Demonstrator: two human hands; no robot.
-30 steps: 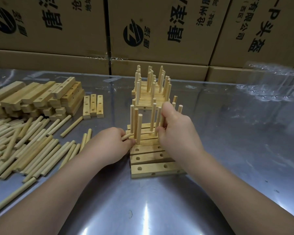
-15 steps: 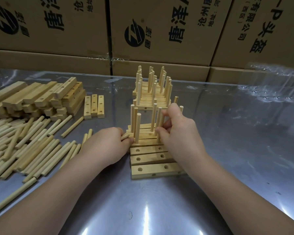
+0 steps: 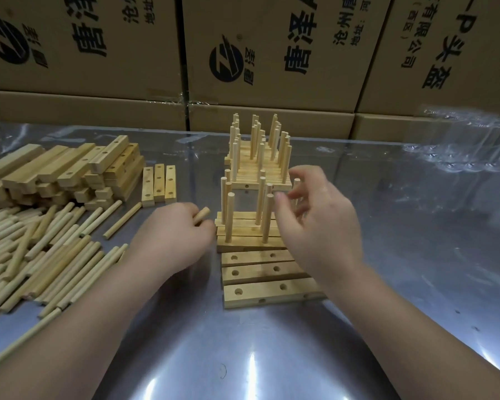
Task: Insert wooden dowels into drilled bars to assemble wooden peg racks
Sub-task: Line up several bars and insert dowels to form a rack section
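Right hand [image 3: 318, 226] is lifting away empty, spread fingers [image 3: 306, 174] possibly catching the dowels [image 3: 267, 217] beside them; left hand [image 3: 173, 241] is gripping a spare dowel [image 3: 201, 215]

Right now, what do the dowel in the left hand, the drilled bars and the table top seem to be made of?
The dowel that the left hand holds looks like pale bare wood, matte. The drilled bars look like the same unfinished wood, with faint grain. The table top seems to be polished metal: it mirrors the lights.
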